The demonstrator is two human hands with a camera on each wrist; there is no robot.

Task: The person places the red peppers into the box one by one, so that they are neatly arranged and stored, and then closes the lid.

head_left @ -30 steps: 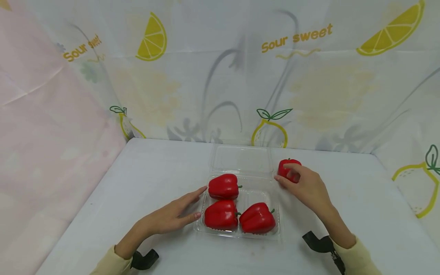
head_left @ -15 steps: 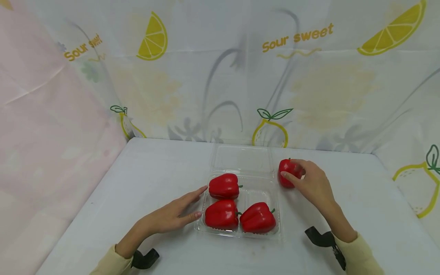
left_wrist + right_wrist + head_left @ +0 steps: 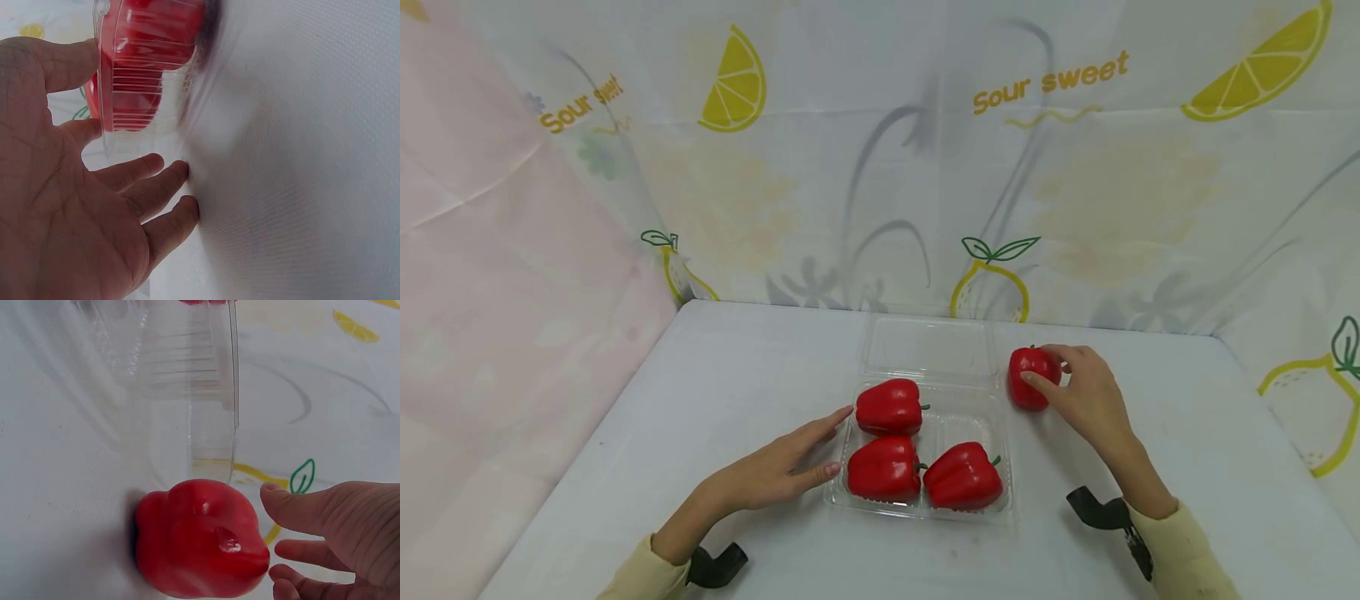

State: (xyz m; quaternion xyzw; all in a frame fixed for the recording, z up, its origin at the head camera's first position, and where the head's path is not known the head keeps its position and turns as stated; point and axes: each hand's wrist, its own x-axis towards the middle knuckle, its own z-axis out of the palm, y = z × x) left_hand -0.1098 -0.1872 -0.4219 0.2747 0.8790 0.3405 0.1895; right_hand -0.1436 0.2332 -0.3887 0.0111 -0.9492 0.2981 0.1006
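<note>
Three red bell peppers sit in a clear plastic clamshell box [image 3: 917, 510]: a rear-left pepper [image 3: 887, 407], a front-left pepper [image 3: 883, 469] and a front-right pepper [image 3: 962, 477]. My left hand [image 3: 771, 471] lies at the box's left side, thumb and index fingertip at its rim; other fingertips rest on the table in the left wrist view. A fourth red bell pepper [image 3: 1032, 379] stands on the table right of the box. Beside it is my right hand [image 3: 1090, 400], thumb and fingers spread loosely near its upper part; the right wrist view shows a gap at the thumb [image 3: 284, 503].
The box's transparent lid [image 3: 928, 348] lies folded back behind it. A white table [image 3: 715, 367] spreads all around, bordered at the back by a lemon-printed cloth [image 3: 865, 167]. Black wrist mounts [image 3: 718, 567] hang below both wrists.
My right hand has shifted right and drawn back from the fourth pepper, which has turned and now shows more of itself. My left hand and the box have stayed in place.
</note>
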